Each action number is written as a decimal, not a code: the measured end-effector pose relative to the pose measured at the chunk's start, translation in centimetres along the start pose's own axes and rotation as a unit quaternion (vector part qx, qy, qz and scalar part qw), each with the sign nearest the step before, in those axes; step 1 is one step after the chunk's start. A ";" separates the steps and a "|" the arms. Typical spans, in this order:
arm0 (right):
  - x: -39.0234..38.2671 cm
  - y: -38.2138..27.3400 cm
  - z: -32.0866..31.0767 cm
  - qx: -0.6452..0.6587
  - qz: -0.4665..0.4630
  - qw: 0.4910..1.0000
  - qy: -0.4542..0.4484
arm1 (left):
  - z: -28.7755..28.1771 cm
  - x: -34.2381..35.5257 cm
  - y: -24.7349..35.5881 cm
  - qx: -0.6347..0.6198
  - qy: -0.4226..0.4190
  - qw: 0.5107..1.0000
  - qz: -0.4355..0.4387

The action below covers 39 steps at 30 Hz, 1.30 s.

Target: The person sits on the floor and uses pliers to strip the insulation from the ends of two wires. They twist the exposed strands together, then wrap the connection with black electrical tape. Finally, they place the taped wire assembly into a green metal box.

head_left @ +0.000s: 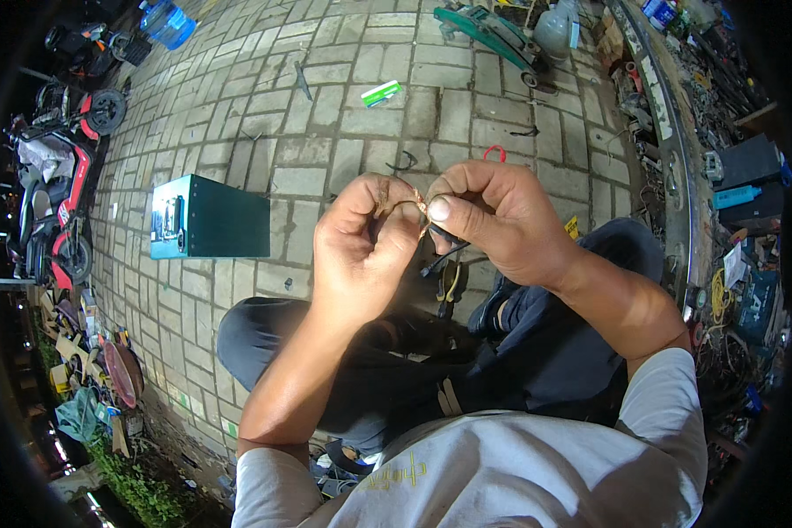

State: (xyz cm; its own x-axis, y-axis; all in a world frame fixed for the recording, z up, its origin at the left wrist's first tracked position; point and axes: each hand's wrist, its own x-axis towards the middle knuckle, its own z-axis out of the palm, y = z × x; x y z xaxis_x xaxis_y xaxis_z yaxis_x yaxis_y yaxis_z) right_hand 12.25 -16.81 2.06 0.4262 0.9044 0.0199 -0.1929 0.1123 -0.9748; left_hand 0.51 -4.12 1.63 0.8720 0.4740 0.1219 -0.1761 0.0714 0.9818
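Observation:
Bare copper wire strands (pixel 421 202) run between my two hands, held up over my crossed legs. My left hand (pixel 358 242) pinches them between thumb and curled fingers. From the other side, the thumb and forefinger of my right hand (pixel 506 220) close on the same strands, almost touching the left fingers. A black cable (pixel 449 238) hangs just under the right fingers; whether it joins the copper is hard to see. Below it, pliers with yellow-and-black handles (pixel 450 283) lie on the paving between my feet.
A dark green box (pixel 226 217) stands on the paving at left. Farther off lie a green-and-white packet (pixel 381 93), black scraps (pixel 402 161) and a green wheeled jack (pixel 484 37). Red scooters (pixel 75 189) line the left; cluttered tools and parts (pixel 752 211) fill the right edge.

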 end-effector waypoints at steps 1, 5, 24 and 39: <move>0.0 0.0 -0.1 -0.006 0.003 1.000 -0.001 | 0.3 0.0 0.3 0.003 0.011 1.000 -0.004; -0.2 0.1 0.0 -0.022 0.010 1.000 0.011 | 0.0 0.2 0.0 0.115 0.024 0.991 0.070; 0.1 0.4 -0.3 -0.018 0.019 1.000 0.016 | -0.3 0.3 0.1 0.323 0.028 0.920 0.220; -0.1 0.0 -0.3 -0.055 -0.017 0.998 0.034 | -2.0 1.0 0.5 -0.049 0.042 0.994 -0.083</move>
State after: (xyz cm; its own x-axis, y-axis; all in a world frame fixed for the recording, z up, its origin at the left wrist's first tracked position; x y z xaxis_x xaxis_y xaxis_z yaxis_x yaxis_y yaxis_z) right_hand 12.42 -17.03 1.97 0.4912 0.8700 0.0420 -0.0813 0.0938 -0.9923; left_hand 0.35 -1.87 1.93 0.8527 0.5192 -0.0580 -0.0792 0.2382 0.9680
